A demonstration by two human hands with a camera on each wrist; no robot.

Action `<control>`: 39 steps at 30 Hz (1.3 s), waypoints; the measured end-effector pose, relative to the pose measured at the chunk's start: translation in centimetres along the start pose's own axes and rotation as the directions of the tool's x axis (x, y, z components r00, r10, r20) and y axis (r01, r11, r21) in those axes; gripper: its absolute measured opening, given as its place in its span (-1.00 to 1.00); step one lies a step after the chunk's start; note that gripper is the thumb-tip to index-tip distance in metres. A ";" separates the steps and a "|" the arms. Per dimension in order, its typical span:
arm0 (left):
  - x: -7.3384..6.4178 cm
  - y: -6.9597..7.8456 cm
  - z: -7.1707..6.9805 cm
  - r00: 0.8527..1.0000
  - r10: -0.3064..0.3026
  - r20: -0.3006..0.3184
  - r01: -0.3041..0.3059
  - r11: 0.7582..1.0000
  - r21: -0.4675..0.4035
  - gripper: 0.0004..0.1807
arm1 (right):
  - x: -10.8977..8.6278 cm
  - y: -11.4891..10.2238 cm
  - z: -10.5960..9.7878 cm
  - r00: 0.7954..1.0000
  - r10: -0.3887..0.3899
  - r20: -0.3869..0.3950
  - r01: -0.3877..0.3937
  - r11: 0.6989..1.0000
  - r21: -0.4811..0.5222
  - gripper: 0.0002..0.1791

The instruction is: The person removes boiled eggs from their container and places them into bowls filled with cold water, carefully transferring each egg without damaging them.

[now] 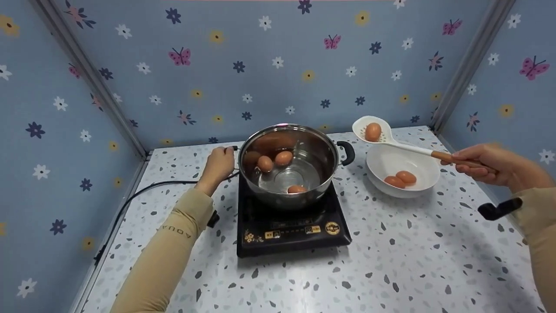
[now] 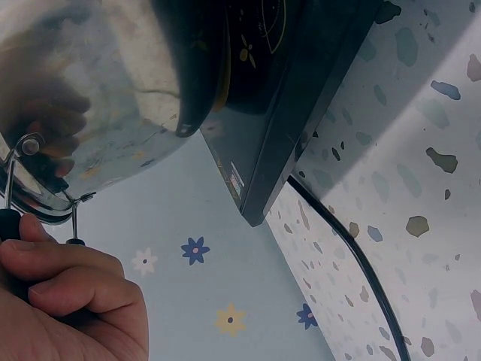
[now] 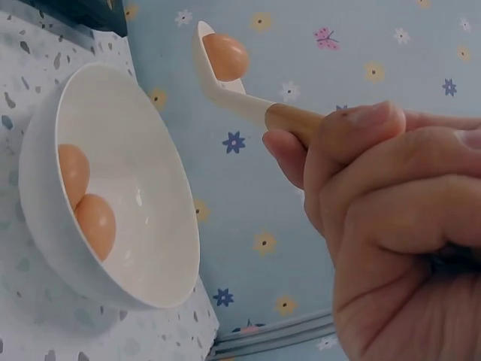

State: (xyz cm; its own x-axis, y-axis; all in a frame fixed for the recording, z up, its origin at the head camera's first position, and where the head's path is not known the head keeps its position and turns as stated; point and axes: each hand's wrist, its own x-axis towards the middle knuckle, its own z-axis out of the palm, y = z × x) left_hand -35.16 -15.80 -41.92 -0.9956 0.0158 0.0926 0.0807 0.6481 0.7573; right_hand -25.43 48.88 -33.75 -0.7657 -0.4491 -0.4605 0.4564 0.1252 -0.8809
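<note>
My left hand [image 1: 220,164] grips the black left handle of a steel pot [image 1: 289,201]; the left wrist view shows the fingers [image 2: 83,282] curled round it. Three brown eggs [image 1: 283,158] lie in water inside the pot. On the right, my right hand [image 1: 491,165] holds the wooden handle [image 1: 447,158] of a white slotted spoon [image 1: 393,141]. One brown egg [image 1: 373,131] rests in the spoon's head, raised above the back rim of a white bowl [image 1: 423,190]. Two more eggs [image 3: 95,226] sit together at the bottom of that bowl.
The pot stands on a black induction cooker [image 1: 295,243], whose cord [image 1: 147,187] runs left across the speckled tabletop [image 1: 391,269]. A second black pot handle [image 1: 347,153] points toward the bowl. Flower-patterned walls [image 1: 278,65] enclose the back and both sides.
</note>
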 end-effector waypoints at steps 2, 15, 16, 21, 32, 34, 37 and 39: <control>0.0 0.0 0.0 1.000 0.000 0.003 0.000 1.000 -0.002 -0.58 | -0.2 0.5 -0.3 1.000 0.011 -0.018 -0.012 1.000 -0.004 -0.50; -0.1 -0.1 0.0 1.000 -0.004 0.008 0.004 1.000 -0.001 -0.57 | -1.3 3.8 -2.5 0.998 0.000 0.058 -0.006 0.994 0.110 -0.39; -0.1 -0.1 0.0 1.000 0.000 0.008 0.000 1.000 -0.003 -0.57 | -1.4 4.0 -2.6 0.998 -0.002 0.057 -0.005 0.994 0.113 -0.39; -0.2 -0.1 -0.2 1.000 0.006 0.013 -0.006 1.000 0.000 -0.57 | -1.7 4.5 -3.0 0.999 0.023 0.047 -0.028 0.992 0.122 -0.39; -0.1 0.1 -0.1 1.000 0.011 0.020 -0.011 1.000 -0.003 -0.56 | -2.4 5.5 -3.8 0.995 0.089 -0.037 -0.088 0.995 0.035 -0.43; -0.1 0.1 -0.1 1.000 0.014 0.013 -0.014 1.000 -0.008 -0.57 | -2.5 5.6 -3.8 0.993 0.103 -0.056 -0.102 0.995 0.010 -0.43; -0.1 0.0 -0.1 1.000 0.016 0.009 -0.016 1.000 -0.015 -0.58 | -2.5 5.6 -3.8 0.987 0.122 -0.105 -0.127 0.991 -0.042 -0.45; -0.1 -0.2 0.0 1.000 0.015 0.008 -0.015 1.000 -0.014 -0.58 | -2.4 5.6 -3.7 0.979 0.137 -0.149 -0.150 0.985 -0.083 -0.47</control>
State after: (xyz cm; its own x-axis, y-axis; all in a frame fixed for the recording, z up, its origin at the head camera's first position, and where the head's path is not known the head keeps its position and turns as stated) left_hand -35.04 -15.90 -42.05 -0.9946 0.0315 0.0991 0.0963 0.6374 0.7645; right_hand -22.73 53.90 -37.97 -0.7552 -0.2907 -0.5875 0.5266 0.2646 -0.8079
